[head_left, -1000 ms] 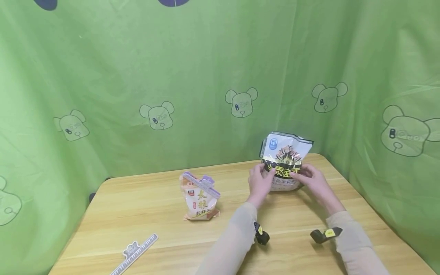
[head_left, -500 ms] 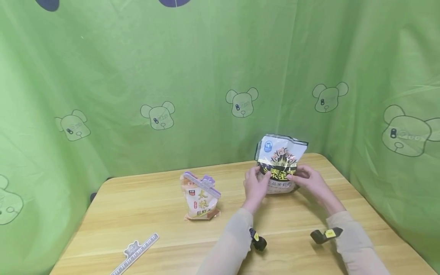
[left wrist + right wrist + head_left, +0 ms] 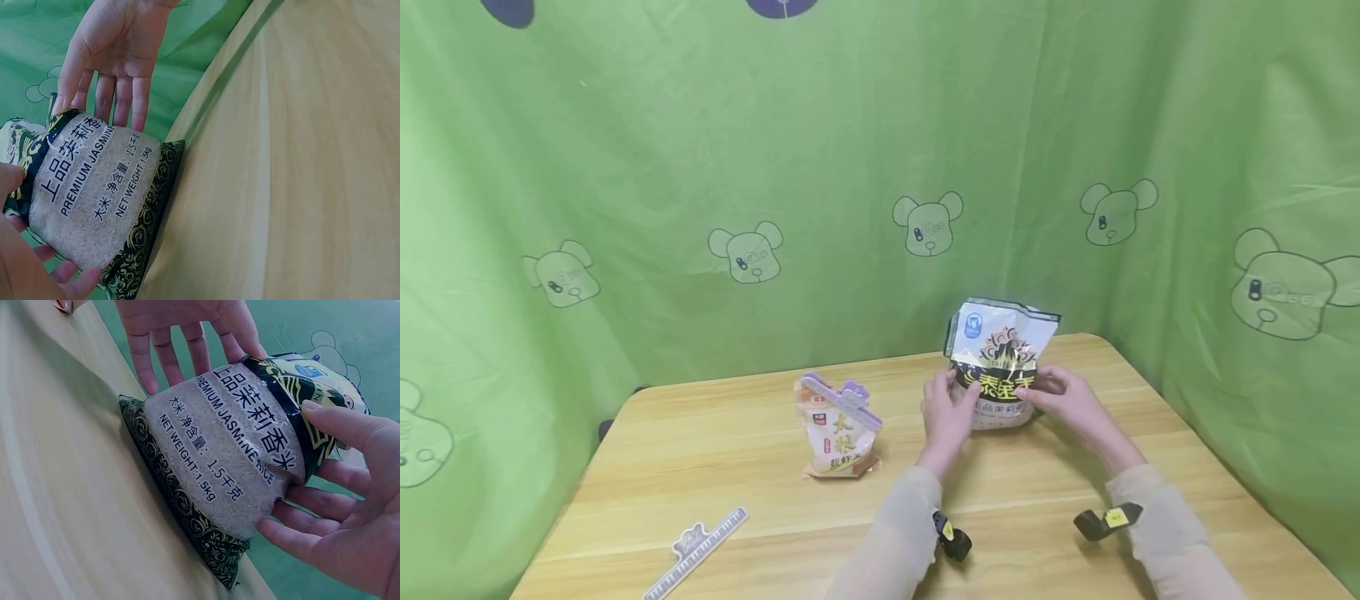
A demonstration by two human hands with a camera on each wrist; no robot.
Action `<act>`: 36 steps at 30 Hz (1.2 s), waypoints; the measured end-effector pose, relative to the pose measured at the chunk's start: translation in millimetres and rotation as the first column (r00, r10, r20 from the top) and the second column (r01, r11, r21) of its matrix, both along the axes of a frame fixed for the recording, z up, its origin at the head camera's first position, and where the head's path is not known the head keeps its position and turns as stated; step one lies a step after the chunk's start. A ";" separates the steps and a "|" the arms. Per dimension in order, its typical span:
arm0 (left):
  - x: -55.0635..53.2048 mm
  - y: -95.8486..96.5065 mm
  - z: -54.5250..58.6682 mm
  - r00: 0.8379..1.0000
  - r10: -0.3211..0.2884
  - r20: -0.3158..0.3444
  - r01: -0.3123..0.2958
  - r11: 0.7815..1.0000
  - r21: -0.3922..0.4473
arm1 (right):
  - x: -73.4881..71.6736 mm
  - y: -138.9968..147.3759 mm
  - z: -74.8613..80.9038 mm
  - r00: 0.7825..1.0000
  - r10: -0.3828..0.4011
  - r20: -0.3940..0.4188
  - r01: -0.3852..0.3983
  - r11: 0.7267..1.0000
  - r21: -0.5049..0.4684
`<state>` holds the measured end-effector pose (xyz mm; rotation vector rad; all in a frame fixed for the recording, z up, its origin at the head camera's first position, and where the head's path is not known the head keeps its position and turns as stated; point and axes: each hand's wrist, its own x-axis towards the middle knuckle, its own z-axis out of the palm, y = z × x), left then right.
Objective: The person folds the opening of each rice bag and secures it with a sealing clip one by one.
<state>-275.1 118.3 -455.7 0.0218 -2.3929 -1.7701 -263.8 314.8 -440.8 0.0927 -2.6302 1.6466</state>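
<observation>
A bag of jasmine rice (image 3: 996,408) stands upright at the back right of the table, its white and black top open-looking and loosely crumpled. My left hand (image 3: 950,412) holds its left side, thumb on the front and fingers round the edge. On the opposite side, my right hand (image 3: 1071,404) grips the bag with the thumb on the black band. In the left wrist view, the rice (image 3: 94,187) shows through the clear lower front. The right wrist view has the right hand's fingers (image 3: 300,540) spread along the bag's side. The bag's back is hidden.
Left of the rice stands a smaller orange-white food packet (image 3: 835,442) with a purple clip (image 3: 842,402) across its top. A white ruler-like clip (image 3: 692,550) lies near the front left of the wooden table (image 3: 1015,525). Green curtain (image 3: 850,167) surrounds the back and sides.
Both hands have shifted the bag of rice leftward and slightly nearer, keeping their hold on its two sides. The small packet and the loose clip stay in place.
</observation>
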 end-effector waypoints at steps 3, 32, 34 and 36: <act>3.8 -2.3 0.5 1.000 0.006 0.000 -0.006 1.000 -0.001 | 2.0 -2.9 -0.7 1.000 0.006 -0.001 -0.006 1.000 0.000; 42.6 -35.7 -2.1 0.998 0.062 -0.021 -0.063 0.998 -0.026 | 25.1 -33.9 -1.9 0.998 0.058 -0.018 -0.057 0.998 0.032; 46.2 -38.3 -1.9 0.997 0.067 -0.023 -0.068 0.997 -0.033 | 27.1 -36.9 -1.5 0.998 0.060 -0.021 -0.060 0.998 0.019; 49.4 -40.9 -1.7 0.997 0.071 -0.024 -0.072 0.997 -0.038 | 28.9 -39.5 -1.6 0.998 0.066 -0.023 -0.066 0.998 0.008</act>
